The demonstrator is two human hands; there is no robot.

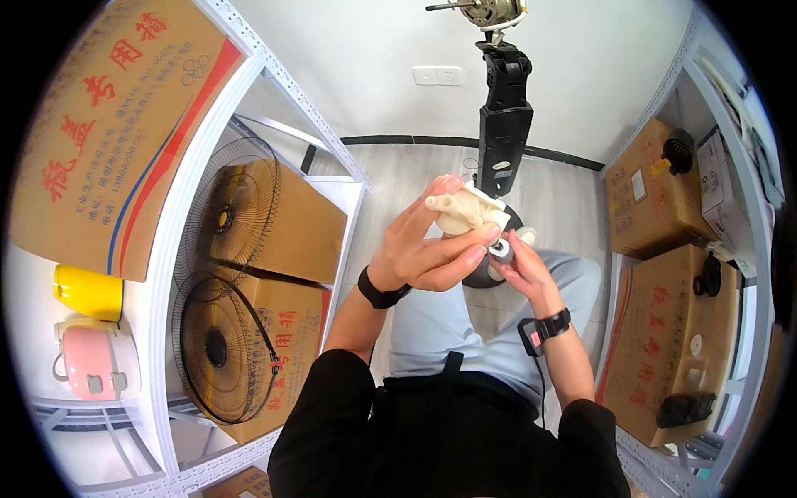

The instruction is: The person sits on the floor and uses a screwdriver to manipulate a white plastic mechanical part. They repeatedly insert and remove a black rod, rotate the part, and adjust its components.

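Note:
A cream plastic fan housing point(465, 207), with molded posts and openings, is held up in front of me. My left hand point(419, 249) grips it with fingers curled around its side and underside. Close against it, my right hand point(529, 270) pinches a small grey cylindrical piece point(501, 251) between thumb and fingers. That piece sits by the lower right edge of the housing; whether the two are joined I cannot tell. Beyond my hands rises a black fan stand point(504, 124), topped by a bare metal motor point(491, 12) with a shaft pointing left.
Wire fan guards point(228, 349) lean on cardboard boxes point(286, 224) at the left shelf. A yellow container point(88, 292) and a pink appliance point(90, 361) stand there too. On the right, boxes point(647, 332) carry small black parts point(686, 409). The stand's round base lies near my feet.

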